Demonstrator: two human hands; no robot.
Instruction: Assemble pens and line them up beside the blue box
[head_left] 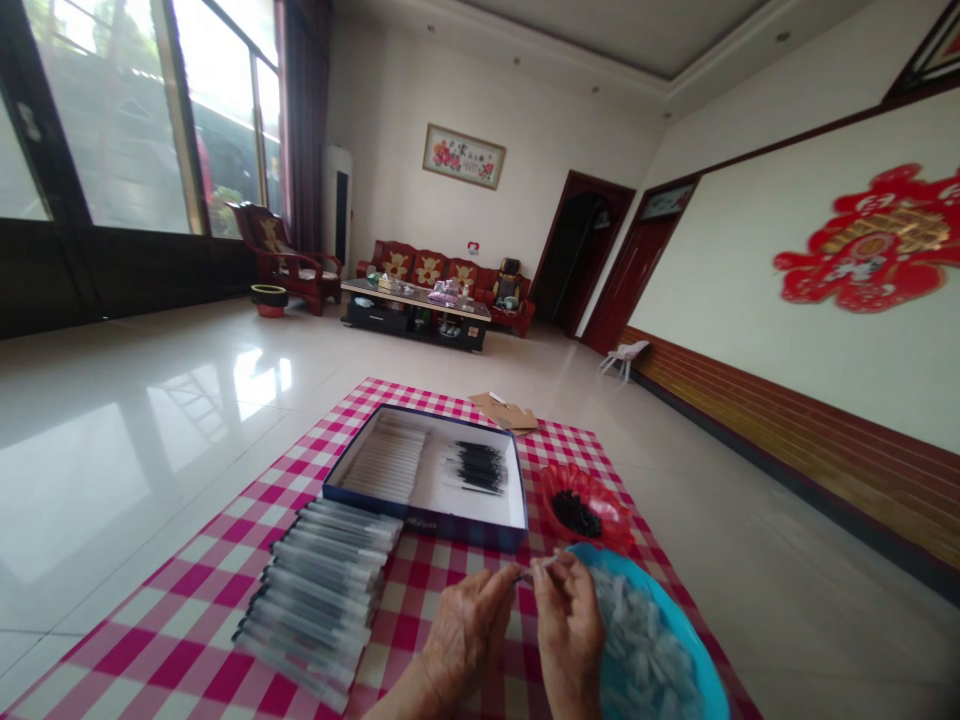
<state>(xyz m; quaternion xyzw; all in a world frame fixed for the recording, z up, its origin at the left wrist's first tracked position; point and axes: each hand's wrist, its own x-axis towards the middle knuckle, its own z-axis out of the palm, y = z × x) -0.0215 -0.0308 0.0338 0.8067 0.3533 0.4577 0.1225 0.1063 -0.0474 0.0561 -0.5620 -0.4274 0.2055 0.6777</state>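
Observation:
My left hand (469, 615) is closed, thumb and fingers pinching the dark, thin end of a pen (523, 576); its length is mostly hidden by the hand. Close beside it, my right hand (568, 620) pinches a small whitish pen cap (551, 562) against that end. The fingertips of both hands nearly meet, above the tablecloth. Under and right of my right hand is a blue basin (709, 665) full of translucent pen caps (645, 640). To the left lies a stack of capped clear pens (322, 590), with dark ends pointing left.
A shallow blue-edged box (465, 530) holds clear tubes (386, 460) and black refills (481, 467). A red flower-shaped bowl (611, 520) contains small black parts (576, 513). Flattened cardboard (506, 412) lies at the far edge of the checked tablecloth (187, 600).

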